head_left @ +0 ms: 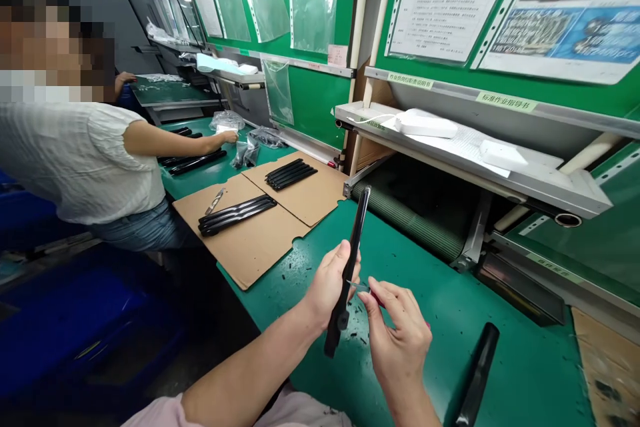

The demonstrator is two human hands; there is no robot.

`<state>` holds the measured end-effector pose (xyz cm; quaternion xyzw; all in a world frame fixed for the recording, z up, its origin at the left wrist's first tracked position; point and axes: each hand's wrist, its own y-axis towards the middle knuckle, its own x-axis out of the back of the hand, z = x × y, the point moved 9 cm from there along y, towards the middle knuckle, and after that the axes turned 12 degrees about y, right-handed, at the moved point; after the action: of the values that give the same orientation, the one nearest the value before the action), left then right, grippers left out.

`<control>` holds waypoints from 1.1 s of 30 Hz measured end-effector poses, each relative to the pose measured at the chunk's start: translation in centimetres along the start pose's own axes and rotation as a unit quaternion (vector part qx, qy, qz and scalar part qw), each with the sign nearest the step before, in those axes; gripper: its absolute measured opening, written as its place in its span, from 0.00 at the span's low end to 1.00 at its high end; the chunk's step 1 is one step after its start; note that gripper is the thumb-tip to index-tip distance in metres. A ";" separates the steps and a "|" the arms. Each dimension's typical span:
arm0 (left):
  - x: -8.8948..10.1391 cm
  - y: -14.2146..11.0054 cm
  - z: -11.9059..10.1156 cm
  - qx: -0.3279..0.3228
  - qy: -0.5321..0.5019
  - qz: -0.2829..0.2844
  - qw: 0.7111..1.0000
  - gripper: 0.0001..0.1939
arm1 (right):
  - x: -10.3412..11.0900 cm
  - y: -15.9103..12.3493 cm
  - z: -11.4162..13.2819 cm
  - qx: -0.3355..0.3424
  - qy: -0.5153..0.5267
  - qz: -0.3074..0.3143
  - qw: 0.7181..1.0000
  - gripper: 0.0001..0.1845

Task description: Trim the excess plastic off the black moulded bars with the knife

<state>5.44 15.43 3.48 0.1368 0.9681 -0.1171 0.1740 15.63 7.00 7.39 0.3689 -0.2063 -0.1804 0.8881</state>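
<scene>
My left hand (327, 283) is wrapped around the middle of a long, glossy black plastic part (357, 227), which stands tilted upright over the table. In my right hand (397, 327), pinched between thumb and fingers, is a small red-handled knife (359, 287). Its thin metal blade meets the side of the black part, just by my left fingers; most of the handle is hidden in my palm. Another black part (477, 373) lies at the right, near my right hand. Small black scraps dot the green table (310, 257) beneath.
Brown cardboard (260, 247) carries a row of black parts (237, 213), a second bundle (291, 173) and another knife (215, 201). A conveyor belt (415, 220) runs under a metal shelf (470, 160). At the left a co-worker (65, 153) reaches toward plastic bags (245, 150).
</scene>
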 end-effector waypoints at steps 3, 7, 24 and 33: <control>-0.7 -0.6 0.4 0.011 0.006 0.026 1.000 0.21 | 0.4 1.7 -0.4 0.014 -0.004 -0.027 1.000 0.14; -1.4 -1.4 0.6 0.021 0.022 0.058 0.998 0.21 | 1.3 4.3 -0.4 0.034 -0.012 -0.059 0.998 0.11; -1.2 -2.4 1.1 0.051 0.015 0.091 0.994 0.21 | 0.8 6.7 -2.1 -0.001 -0.068 0.079 0.995 0.21; -1.4 -2.7 1.5 0.052 0.028 0.077 0.995 0.24 | -0.7 4.6 -0.5 0.038 -0.209 0.142 0.967 0.36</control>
<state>6.37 12.12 3.10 0.2235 0.9516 -0.1498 0.1484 16.06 10.62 10.26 0.3234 -0.4441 -0.1179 0.8272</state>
